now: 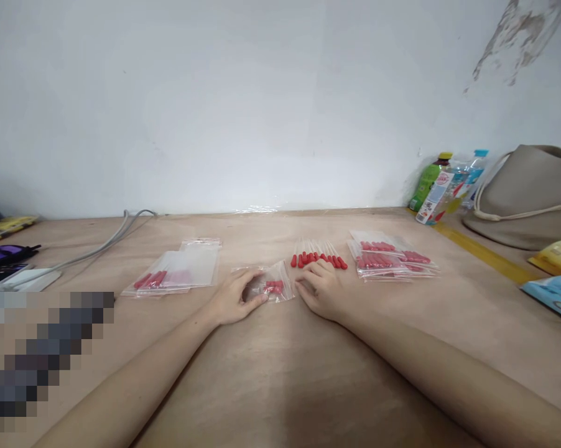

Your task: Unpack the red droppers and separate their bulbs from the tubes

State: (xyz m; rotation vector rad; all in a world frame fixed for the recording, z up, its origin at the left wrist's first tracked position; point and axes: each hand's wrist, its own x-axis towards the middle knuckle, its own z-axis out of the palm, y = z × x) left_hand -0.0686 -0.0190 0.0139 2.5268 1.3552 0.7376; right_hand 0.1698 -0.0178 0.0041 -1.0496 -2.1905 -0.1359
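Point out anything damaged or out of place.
A ragged brownish patch high on the right of the wall looks damaged, as if the coating peeled. The red-tipped sticks by the right hand look neatly grouped.

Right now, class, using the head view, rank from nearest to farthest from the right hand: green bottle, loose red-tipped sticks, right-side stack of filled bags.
1. Loose red-tipped sticks: just beyond the right hand.
2. Stack of filled bags: to its right.
3. Green bottle: farther right, by the wall.
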